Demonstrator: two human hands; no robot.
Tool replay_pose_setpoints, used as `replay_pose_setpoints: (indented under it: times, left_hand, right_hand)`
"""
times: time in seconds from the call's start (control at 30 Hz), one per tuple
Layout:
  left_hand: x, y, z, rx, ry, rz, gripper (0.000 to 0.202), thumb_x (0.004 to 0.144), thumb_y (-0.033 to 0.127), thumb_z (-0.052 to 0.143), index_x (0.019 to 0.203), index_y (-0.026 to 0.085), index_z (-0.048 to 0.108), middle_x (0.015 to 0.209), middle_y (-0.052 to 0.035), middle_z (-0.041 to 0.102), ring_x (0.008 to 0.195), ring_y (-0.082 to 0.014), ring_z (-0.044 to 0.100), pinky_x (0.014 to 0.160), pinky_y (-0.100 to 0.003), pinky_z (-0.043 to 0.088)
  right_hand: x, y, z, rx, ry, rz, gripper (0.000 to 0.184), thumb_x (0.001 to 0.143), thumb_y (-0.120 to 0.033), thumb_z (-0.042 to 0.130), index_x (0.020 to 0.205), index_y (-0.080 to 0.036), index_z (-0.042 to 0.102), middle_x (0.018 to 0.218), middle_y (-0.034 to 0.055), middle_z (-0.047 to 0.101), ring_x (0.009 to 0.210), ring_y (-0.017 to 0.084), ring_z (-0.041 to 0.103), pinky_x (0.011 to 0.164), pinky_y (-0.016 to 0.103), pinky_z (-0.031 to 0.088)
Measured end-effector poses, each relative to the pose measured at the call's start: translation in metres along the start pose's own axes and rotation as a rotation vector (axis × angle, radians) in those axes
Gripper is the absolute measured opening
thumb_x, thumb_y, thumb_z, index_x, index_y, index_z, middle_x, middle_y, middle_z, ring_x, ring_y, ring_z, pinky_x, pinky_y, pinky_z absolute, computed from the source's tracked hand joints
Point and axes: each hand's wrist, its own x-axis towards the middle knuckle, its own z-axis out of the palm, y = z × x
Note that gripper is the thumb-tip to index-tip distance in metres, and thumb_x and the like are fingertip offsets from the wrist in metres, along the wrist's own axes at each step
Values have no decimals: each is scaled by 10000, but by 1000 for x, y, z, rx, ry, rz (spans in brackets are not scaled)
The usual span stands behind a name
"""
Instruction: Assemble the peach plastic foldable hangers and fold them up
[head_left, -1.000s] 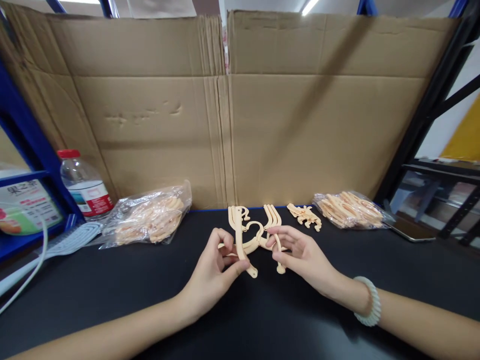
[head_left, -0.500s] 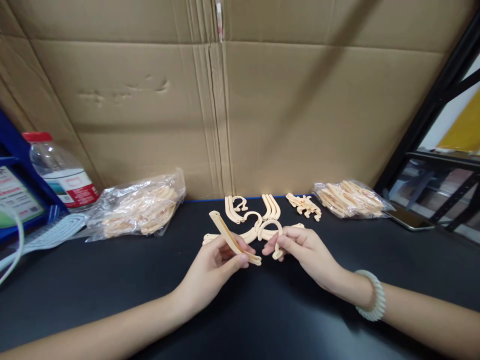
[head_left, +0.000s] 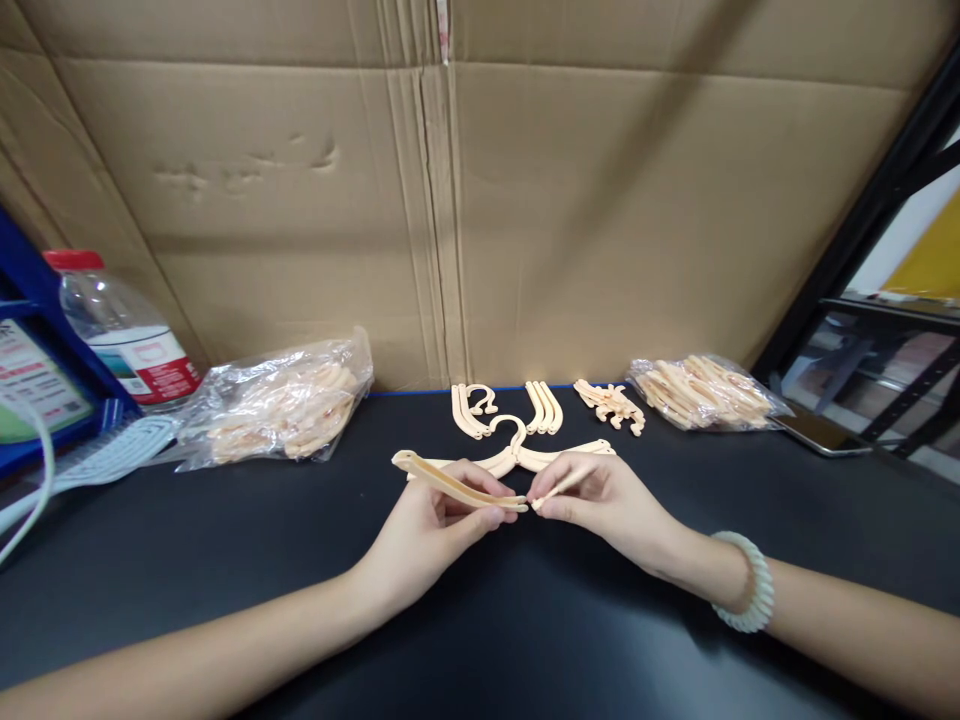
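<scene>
My left hand pinches a curved beige hanger arm, which slants up to the left with its narrow end pointing at the other hand. In my right hand a beige hanger hook is pinched, turned edge-on, its base close to the end of the hanger arm. Whether the two parts touch I cannot tell. Just behind both hands lies an assembled hanger with its hook up, partly covered by my fingers.
Loose hanger arms and a pile of hooks lie at the back. Plastic bags of parts sit left and right. A phone, a bottle and a pale brush are at the sides. Cardboard stands behind.
My left hand has lowered the hanger arm to a flatter slant. My right hand has turned the hook from face-on to edge-on and brought it against or near the arm's end.
</scene>
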Motion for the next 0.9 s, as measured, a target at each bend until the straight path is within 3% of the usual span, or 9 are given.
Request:
replay_pose_setpoints:
  times: [0.17, 0.43, 0.53, 0.73, 0.9]
  left_hand:
    - [-2, 3, 0, 96, 18, 52, 98, 781, 204, 721, 834, 169, 646, 863, -19, 722, 838, -192, 711, 800, -328, 572]
    - [-4, 6, -1, 348, -9, 178, 20, 821, 168, 678, 834, 180, 689, 839, -28, 734, 796, -182, 692, 725, -283, 552]
    - [-5, 5, 0, 371, -32, 238, 38, 821, 140, 676, 819, 176, 687, 827, -26, 733, 770, -170, 691, 704, -262, 542]
    - [-7, 3, 1, 473, -67, 485, 104, 830, 65, 656, 820, 161, 692, 848, -38, 720, 771, -147, 684, 740, -246, 530]
    - [-9, 3, 1, 493, -61, 548, 120, 828, 46, 660, 823, 164, 685, 857, -36, 718, 783, -139, 681, 745, -233, 529]
  right_hand:
    - [0, 1, 0, 28, -23, 75, 121, 724, -246, 779, 762, -159, 704, 731, 8, 666, 663, 119, 610, 648, 261, 516]
    - [0, -1, 1, 52, -60, 79, 141, 800, -288, 718, 841, -154, 698, 907, 52, 694, 754, 132, 645, 659, 256, 535]
    - [0, -1, 2, 33, -90, 102, 169, 811, -302, 709, 867, -144, 690, 854, 54, 703, 762, 144, 664, 661, 258, 534]
    - [-1, -3, 3, -13, -130, 130, 214, 796, -336, 724, 827, -131, 669, 742, 33, 693, 696, 129, 658, 675, 259, 531]
    - [-1, -6, 4, -15, -158, 151, 278, 798, -395, 717, 808, -126, 650, 738, 40, 694, 684, 130, 662, 665, 262, 531]
